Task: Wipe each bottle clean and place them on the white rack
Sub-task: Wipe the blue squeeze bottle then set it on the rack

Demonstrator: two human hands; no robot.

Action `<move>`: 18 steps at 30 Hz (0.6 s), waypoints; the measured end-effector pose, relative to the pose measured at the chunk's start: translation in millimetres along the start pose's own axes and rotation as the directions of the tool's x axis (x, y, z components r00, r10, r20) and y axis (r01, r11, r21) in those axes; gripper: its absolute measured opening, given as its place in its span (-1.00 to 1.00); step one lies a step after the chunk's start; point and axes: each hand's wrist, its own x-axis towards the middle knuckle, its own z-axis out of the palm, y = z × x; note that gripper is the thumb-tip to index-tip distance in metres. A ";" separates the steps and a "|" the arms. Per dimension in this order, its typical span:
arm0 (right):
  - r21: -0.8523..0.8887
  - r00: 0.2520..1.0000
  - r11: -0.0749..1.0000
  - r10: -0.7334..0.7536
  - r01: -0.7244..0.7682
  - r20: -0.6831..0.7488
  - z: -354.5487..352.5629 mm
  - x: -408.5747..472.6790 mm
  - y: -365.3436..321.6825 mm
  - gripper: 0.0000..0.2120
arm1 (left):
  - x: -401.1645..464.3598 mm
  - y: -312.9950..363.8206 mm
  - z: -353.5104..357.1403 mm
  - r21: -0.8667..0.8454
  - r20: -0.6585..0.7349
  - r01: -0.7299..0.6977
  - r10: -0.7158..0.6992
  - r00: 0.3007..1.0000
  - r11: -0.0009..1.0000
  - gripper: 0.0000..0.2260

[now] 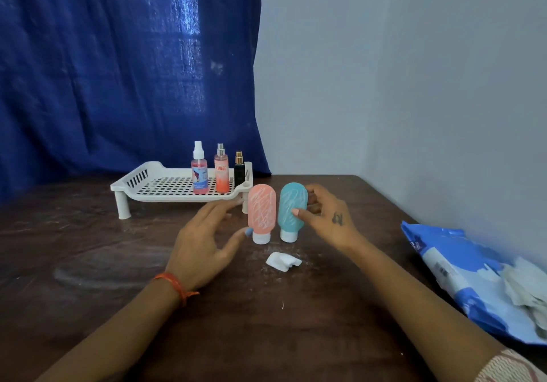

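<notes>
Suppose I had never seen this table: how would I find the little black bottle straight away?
Start at the white rack standing on short legs at the back of the dark table, in front of the blue curtain. Three spray bottles stand in a row along its right side. The black bottle is the rightmost: shortest, dark with a gold-coloured top, while its two neighbours are pinkish.

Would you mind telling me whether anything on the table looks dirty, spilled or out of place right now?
Yes. The pink bottle and teal bottle, standing cap-down off the white rack, carry white scribble marks. White dust speckles the table around a crumpled wipe. The three spray bottles on the rack look tidy.
</notes>
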 end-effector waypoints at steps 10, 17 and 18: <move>0.347 0.983 0.935 -0.005 0.070 -0.184 -19.7 -12.0 -21.6 -0.73 | 6.5 11.8 -2.2 -0.402 0.133 0.286 -0.254 0.958 0.870 -0.44; 0.459 0.994 0.888 -0.034 -0.017 0.103 8.0 -29.1 -37.4 -0.73 | 8.3 19.8 -4.8 -0.581 0.405 0.445 -0.232 0.884 0.681 -0.27; 0.457 0.991 0.889 -0.037 -0.028 0.132 11.2 -30.6 -36.9 -0.74 | 8.4 20.7 -4.8 -0.591 0.414 0.448 -0.224 0.882 0.671 -0.26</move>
